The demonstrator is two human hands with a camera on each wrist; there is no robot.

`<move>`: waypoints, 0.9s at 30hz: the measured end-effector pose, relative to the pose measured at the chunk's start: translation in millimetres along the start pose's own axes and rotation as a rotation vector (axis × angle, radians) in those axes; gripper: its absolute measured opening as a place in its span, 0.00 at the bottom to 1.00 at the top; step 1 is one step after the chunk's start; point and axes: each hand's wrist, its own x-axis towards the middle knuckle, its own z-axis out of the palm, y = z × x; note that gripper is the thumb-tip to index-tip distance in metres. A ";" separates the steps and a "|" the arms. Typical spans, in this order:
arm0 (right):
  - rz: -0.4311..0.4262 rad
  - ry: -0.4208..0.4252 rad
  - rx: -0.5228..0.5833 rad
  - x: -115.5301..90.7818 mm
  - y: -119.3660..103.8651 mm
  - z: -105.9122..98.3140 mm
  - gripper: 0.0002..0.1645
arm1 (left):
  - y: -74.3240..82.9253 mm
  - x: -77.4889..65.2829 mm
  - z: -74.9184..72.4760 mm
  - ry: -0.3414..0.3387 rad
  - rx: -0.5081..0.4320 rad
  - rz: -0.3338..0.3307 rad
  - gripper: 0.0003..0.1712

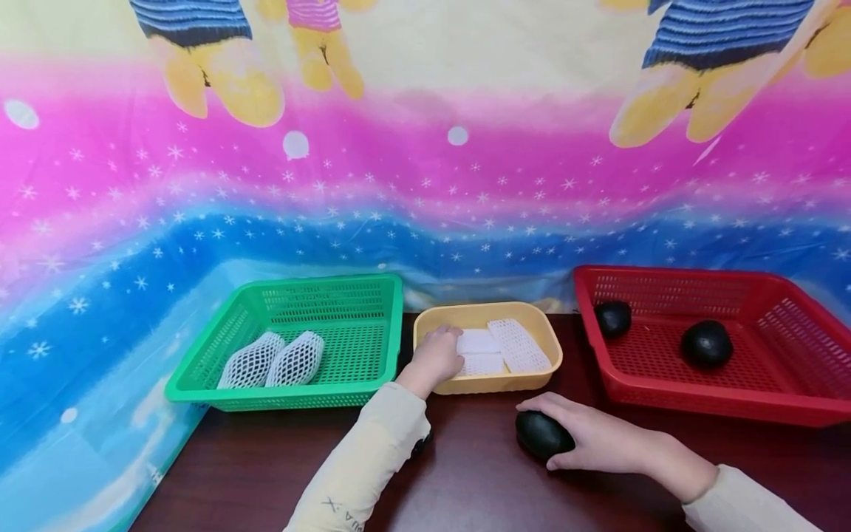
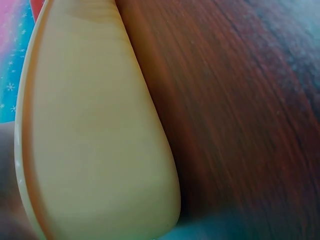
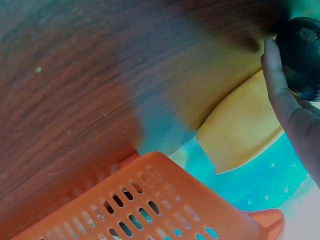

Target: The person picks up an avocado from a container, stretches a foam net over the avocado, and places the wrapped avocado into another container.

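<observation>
My right hand (image 1: 601, 436) grips a dark avocado (image 1: 544, 434) just above or on the table; the avocado (image 3: 302, 57) also shows at the right wrist view's upper right, against a finger. My left hand (image 1: 435, 358) reaches over the near left rim of a yellow tray (image 1: 492, 382). Its fingers are at the left end of the white foam net sleeves (image 1: 518, 346) lying there. Whether they pinch one cannot be seen, as the fingertips are hidden. In the left wrist view the outer wall of the tray (image 2: 100, 125) blocks the fingers.
On the left stands a green basket (image 1: 388, 332) with two net-wrapped dark avocados (image 1: 295, 360). A red basket (image 1: 705, 395) on the right holds two bare avocados (image 1: 707, 343). A patterned cloth (image 1: 425, 185) hangs behind the brown table (image 1: 465, 473).
</observation>
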 end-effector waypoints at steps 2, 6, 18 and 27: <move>0.001 -0.002 -0.001 -0.4 -0.2 0.1 0.44 | 0.7 0.9 0.6 0.001 0.005 -0.007 0.27; -0.005 -0.001 -0.012 -1.0 0.0 0.6 0.45 | 2.0 2.1 1.2 0.004 0.043 -0.026 0.25; -0.029 0.001 0.001 -0.5 -2.4 1.8 0.44 | 2.2 2.5 -4.9 0.070 0.176 -0.034 0.11; -0.010 -0.017 0.032 1.1 -2.8 2.9 0.47 | 2.9 -3.1 -14.6 0.117 0.098 0.003 0.15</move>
